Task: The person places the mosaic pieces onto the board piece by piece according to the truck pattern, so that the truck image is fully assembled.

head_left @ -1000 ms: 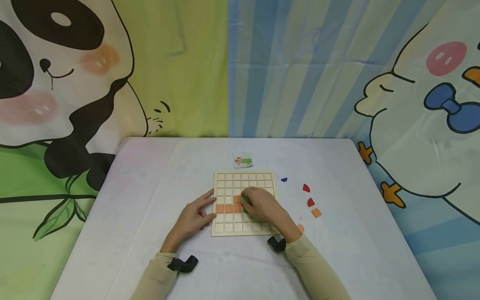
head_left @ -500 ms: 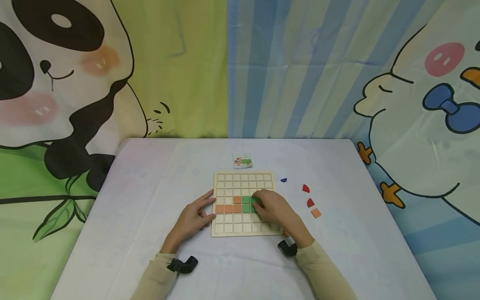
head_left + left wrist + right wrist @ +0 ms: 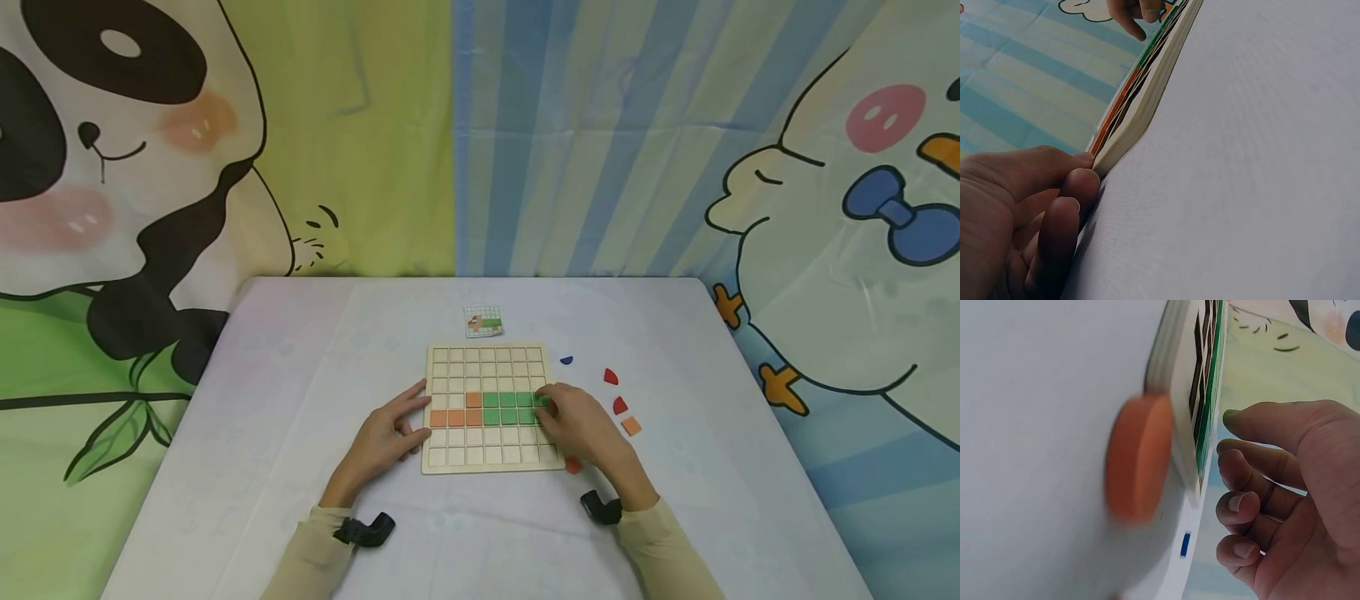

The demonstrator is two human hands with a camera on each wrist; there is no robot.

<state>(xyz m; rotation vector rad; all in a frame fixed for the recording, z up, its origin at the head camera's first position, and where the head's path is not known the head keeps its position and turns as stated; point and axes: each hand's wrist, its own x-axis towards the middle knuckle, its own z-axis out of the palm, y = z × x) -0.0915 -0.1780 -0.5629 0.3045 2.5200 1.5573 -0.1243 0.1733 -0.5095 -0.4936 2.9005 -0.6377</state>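
Observation:
A pale wooden grid board [image 3: 457, 457] lies on the table, with orange square tiles [image 3: 456, 417] at left and green square tiles [image 3: 508, 408] beside them. My left hand [image 3: 384, 437] rests against the board's left edge, its thumb and fingers spread along it. In the left wrist view, the fingertips of that hand [image 3: 1035, 206] touch the board's corner. My right hand [image 3: 581, 425] is over the board's right end, at the last green tiles, which it partly hides. The right wrist view shows this hand [image 3: 1285, 481] with nothing between thumb and forefinger.
A small printed pattern card [image 3: 483, 322] lies behind the board. To the right are a blue half-round piece [image 3: 566, 360], two red quarter-round pieces [image 3: 611, 377] and an orange square [image 3: 632, 426]. A round orange piece [image 3: 573, 465] lies by the board's near right corner.
My right hand has slid rightward along the green tiles, uncovering several of them. The round orange piece shows more fully than half a second ago. My left hand has stayed at the board's edge.

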